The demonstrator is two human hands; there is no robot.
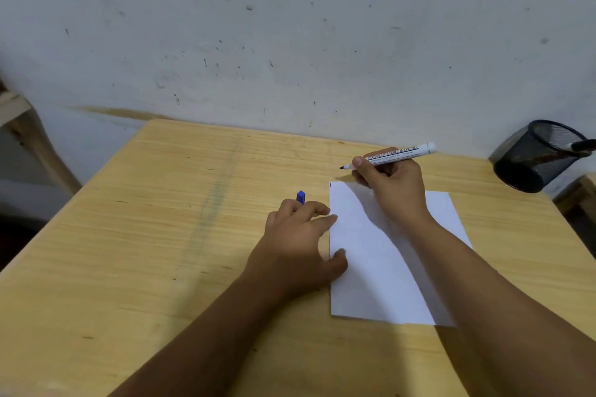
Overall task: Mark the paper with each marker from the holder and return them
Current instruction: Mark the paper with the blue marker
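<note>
A white sheet of paper [371,255] lies on the wooden table, with a small dark mark at its far left corner. My right hand [393,190] grips a white marker [400,153], uncapped, its dark tip pointing left just beyond the paper's far edge. My left hand [300,235] rests on the table with thumb and fingertips on the paper's left edge; a blue cap [300,196] sticks out between its fingers. A black mesh holder [535,158] stands at the far right with another marker [580,147] inside.
The light wooden table [161,219] runs up to a scuffed white wall. A wooden frame [19,119] shows at the left edge. The holder sits close to the table's right corner.
</note>
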